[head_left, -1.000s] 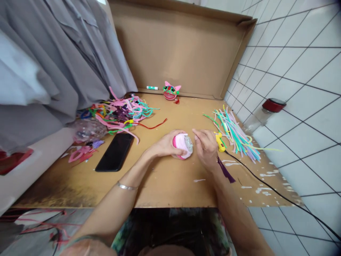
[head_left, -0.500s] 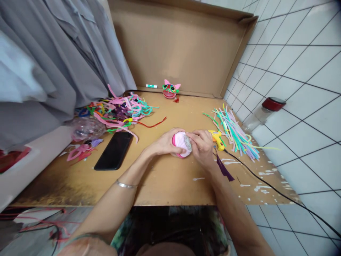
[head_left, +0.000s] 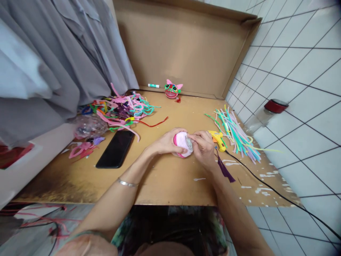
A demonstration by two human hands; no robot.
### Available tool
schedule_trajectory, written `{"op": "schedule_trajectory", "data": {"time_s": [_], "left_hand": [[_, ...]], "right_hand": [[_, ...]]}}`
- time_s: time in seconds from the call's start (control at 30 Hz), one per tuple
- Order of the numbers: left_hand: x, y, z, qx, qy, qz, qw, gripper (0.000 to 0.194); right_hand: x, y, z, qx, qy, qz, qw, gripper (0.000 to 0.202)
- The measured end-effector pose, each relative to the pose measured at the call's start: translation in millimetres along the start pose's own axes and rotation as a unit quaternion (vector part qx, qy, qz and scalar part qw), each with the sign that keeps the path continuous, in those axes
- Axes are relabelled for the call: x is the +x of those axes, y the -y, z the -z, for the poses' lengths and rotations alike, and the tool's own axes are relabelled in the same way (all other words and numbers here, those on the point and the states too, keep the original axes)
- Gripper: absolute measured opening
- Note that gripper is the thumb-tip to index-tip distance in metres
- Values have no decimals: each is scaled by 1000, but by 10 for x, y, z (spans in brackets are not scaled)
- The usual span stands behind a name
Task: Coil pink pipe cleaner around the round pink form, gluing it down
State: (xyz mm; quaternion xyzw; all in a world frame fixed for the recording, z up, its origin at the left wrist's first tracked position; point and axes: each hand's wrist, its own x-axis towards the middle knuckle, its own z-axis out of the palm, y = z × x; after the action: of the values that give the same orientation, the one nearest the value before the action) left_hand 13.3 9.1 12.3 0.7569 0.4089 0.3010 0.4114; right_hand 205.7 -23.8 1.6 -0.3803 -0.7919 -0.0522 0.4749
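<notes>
A small rounded piece, wrapped in pale pink rows with a deeper pink edge and a greyish right end, is held above the table. Wrapped round it from the left is my left hand, closed, with the thumb below and the fingers over the top. My right hand is closed in a pinch against the greyish end; whatever lies between its fingertips is too small to make out. Just right of that hand lies a yellow glue gun, with a purple tassel below it.
Bundled pastel pipe cleaners lie on the right by a red-lidded jar. Tangled pipe cleaners and a black phone occupy the left. A cat-eared figure and glue stick sit before the cardboard. A black cord crosses the right side.
The view has shifted slightly. Both hands keep nearly the same hold on the pink piece, with the right fingertips still at its greyish end.
</notes>
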Motion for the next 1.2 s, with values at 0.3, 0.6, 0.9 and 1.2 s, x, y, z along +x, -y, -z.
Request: {"op": "schedule_trajectory", "data": {"time_s": [0.3, 0.6, 0.9, 1.2], "left_hand": [[-6, -6, 1, -9, -4, 1, 1000, 75], [-2, 5, 6, -2, 2, 5, 1000, 76], [-3, 17, 3, -9, 3, -1, 1000, 76], [5, 69, -9, -15, 1, 1, 1000, 77]], "right_hand": [[2, 25, -4, 20, 10, 0, 1000, 30], [-5, 26, -8, 27, 11, 8, 1000, 31], [-5, 21, -8, 27, 10, 12, 999, 30], [-20, 11, -22, 23, 17, 2, 1000, 29]]}}
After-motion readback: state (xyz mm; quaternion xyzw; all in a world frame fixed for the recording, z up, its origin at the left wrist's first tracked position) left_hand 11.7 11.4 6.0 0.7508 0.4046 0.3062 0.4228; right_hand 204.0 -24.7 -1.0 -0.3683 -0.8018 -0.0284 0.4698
